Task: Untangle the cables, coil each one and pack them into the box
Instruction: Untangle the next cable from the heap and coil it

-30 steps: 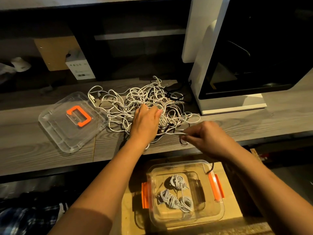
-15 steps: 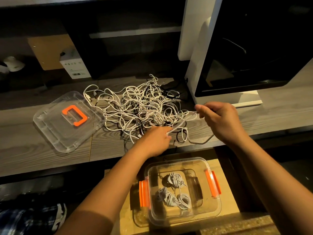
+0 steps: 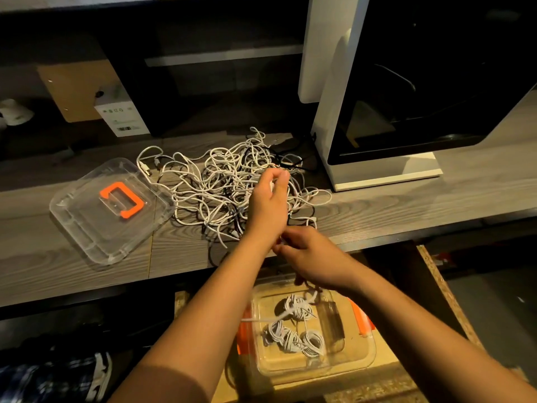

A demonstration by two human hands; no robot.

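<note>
Strand of cable tangle [image 3: 209,184] in left hand [image 3: 268,200] pinch; right hand [image 3: 312,258] apparently likewise.

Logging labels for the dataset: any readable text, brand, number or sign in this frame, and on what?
On the white carton on the back shelf: a row of green symbols, a barcode and small print, all too small and blurred to read.
On the clear lid, the clear box and the white machine: no text visible.
Nothing can be quoted.
</note>
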